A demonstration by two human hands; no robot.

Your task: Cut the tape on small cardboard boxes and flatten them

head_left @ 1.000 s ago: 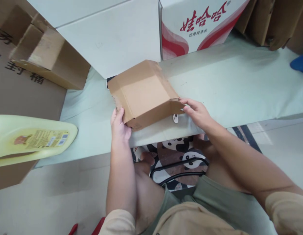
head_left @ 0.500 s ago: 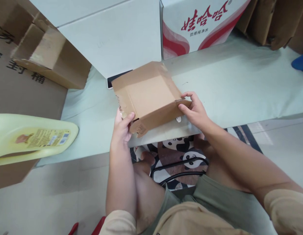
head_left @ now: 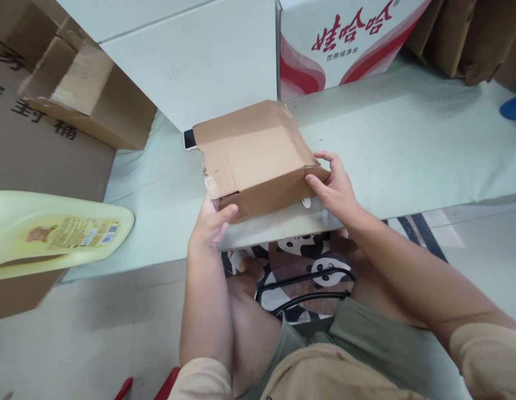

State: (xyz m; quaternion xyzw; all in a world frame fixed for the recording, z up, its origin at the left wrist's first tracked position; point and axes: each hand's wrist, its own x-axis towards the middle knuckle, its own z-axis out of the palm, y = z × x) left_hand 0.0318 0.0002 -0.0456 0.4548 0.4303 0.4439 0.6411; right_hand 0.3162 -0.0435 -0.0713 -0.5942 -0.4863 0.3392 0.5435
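A brown cardboard box (head_left: 261, 153), its inside facing up and its left edge torn, is held over the near part of the cloth-covered table. My left hand (head_left: 211, 220) grips the near left corner, thumb on the front wall and fingers hidden beneath. At the near right corner, my right hand (head_left: 333, 186) pinches the cardboard, with the thumb on the front and the index finger over the edge. A small white piece (head_left: 306, 203) shows just below the front wall by the right hand. Part of a phone (head_left: 190, 139) shows behind the box's left side.
White cartons (head_left: 199, 66) and a red-and-white water carton (head_left: 341, 50) line the back. Brown boxes (head_left: 124, 105) stand at left, with a pale yellow jug (head_left: 61, 233) nearer. Folded cardboard (head_left: 461, 39) and a blue object (head_left: 514, 108) are at right.
The flap at the near left corner, which stuck out before, now lies against the front wall. The box has shifted slightly right, covering more of the phone. My left thumb has lowered a little.
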